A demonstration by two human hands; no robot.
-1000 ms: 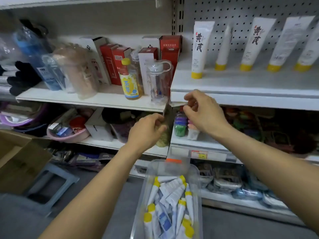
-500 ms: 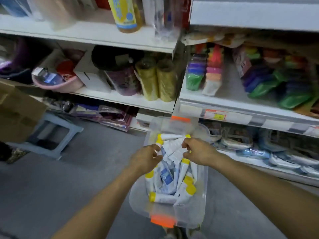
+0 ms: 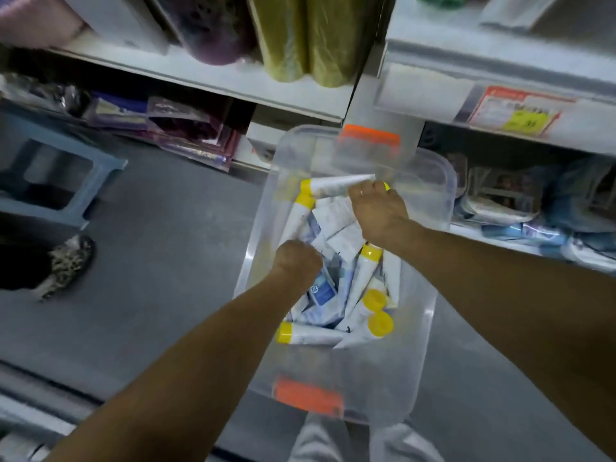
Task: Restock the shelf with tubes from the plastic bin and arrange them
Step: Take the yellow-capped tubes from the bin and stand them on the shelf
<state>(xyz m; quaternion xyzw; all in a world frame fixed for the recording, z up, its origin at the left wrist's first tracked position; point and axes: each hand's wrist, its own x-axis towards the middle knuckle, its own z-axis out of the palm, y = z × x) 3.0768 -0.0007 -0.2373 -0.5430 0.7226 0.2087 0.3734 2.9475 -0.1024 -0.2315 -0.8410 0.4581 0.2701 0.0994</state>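
Tubes (image 3: 365, 278), white with yellow caps, lie heaped in the clear plastic bin (image 3: 446, 181) just before the shelf (image 3: 426, 55). My right hand (image 3: 378, 220) has its fingers (image 3: 361, 192) clamped on the flat end of one tube (image 3: 336, 187) at the bin's far side. My left hand (image 3: 296, 261) curls into the heap; I cannot tell whether its fingers grip anything. A blue stool (image 3: 100, 168) stands at left.
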